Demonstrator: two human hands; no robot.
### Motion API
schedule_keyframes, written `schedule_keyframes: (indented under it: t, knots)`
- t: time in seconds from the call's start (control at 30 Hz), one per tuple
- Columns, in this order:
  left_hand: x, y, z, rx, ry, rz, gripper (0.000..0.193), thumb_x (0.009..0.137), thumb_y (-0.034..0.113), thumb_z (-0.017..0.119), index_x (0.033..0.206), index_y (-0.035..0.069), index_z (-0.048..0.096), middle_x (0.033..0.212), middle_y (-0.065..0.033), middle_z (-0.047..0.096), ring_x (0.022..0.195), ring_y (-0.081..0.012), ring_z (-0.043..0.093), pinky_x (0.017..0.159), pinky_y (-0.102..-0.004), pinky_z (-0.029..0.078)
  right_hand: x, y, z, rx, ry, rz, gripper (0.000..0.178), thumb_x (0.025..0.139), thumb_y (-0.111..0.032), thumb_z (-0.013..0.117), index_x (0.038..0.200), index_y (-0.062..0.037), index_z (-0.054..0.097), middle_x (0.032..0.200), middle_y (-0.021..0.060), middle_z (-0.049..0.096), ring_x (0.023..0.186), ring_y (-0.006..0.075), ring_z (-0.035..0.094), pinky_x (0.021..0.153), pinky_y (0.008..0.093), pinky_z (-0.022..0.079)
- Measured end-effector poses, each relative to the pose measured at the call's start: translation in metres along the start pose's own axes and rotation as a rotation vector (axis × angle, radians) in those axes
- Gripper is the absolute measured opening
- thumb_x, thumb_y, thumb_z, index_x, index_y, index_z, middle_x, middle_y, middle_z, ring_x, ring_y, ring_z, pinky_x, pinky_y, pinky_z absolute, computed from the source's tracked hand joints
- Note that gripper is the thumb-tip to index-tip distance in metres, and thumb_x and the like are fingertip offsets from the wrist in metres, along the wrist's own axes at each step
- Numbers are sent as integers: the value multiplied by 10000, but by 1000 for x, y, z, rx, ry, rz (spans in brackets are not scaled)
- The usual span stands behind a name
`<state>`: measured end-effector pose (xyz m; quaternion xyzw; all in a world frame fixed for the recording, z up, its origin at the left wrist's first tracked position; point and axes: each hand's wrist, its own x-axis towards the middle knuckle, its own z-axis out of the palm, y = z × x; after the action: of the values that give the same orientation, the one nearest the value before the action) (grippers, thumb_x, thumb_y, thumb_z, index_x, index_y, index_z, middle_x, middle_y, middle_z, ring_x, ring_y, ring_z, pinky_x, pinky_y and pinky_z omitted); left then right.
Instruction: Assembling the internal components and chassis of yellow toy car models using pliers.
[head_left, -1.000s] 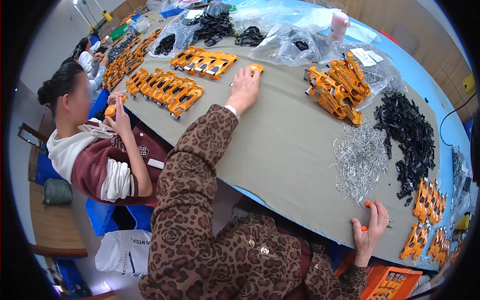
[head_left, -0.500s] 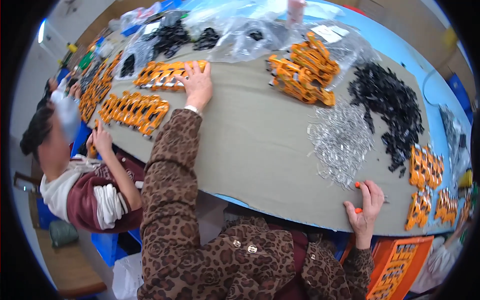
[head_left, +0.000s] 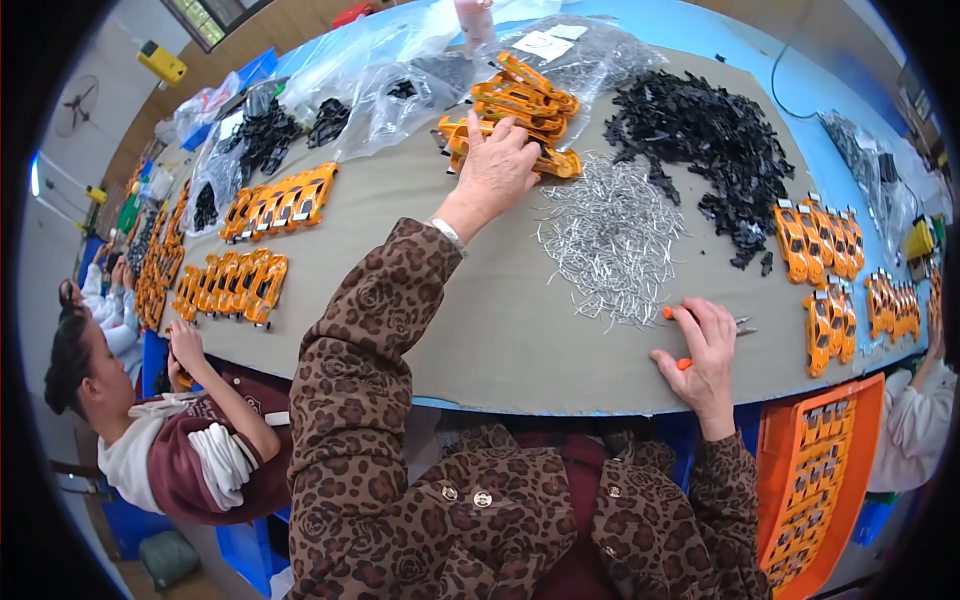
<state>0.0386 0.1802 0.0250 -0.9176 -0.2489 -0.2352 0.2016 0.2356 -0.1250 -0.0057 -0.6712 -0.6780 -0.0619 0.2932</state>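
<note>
My left hand [head_left: 490, 172] is on the near side of a heap of orange toy car shells [head_left: 525, 100], its fingers apart and touching the shells; none is lifted. In my right hand [head_left: 706, 350], above the near part of the cloth, are orange-handled pliers [head_left: 684, 364], their metal tip [head_left: 743, 325] pointing right. Just beyond that hand lies a pile of thin silvery metal pins [head_left: 615, 240]. Black plastic pieces [head_left: 705, 145] are heaped behind the pins to the right.
Rows of orange toy cars [head_left: 280, 205] stand on the left, with more small groups [head_left: 818, 240] on the right. Clear plastic bags [head_left: 380, 105] lie at the back. An orange crate [head_left: 870, 440] holding cars stands at the lower right. A co-worker [head_left: 190, 430] sits to my left.
My left hand has moved right, from the row of cars at left to the heap of shells. My right hand still holds the pliers near the pins. The whole view has shifted.
</note>
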Motion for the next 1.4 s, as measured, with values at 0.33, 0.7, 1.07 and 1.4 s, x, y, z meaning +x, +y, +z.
schedule_keyframes:
  t: [0.33,0.7,1.07,1.4]
  knots:
    - [5,1,2,-24,18,15,101,754,217,671,804,162,603,793,23,531,909,-181,535,1014,-553,254,-2,0,0,5,17,-25,542,640,-285,716,1101,-49,555,1164,118,512,1096,320,466,954,456,335]
    - [-106,55,-65,-175,-13,-169,137,762,207,665,743,112,567,765,-25,543,811,-216,547,965,-531,299,16,8,-10,93,-76,-50,438,731,-240,691,1095,-38,558,1151,138,523,1071,323,495,914,419,389]
    - [-109,29,-69,-432,-253,-667,256,749,214,690,905,14,652,744,-82,601,761,-235,593,785,-356,475,141,0,62,8,-161,-306,219,770,-43,621,985,-79,622,928,86,567,822,288,571,699,367,474]
    - [-95,27,-58,-1158,-660,-891,267,762,147,699,927,-52,631,799,-84,643,760,-126,609,641,-273,496,126,12,50,301,-4,-36,144,786,-32,623,925,-49,656,808,33,588,660,140,547,590,244,442]
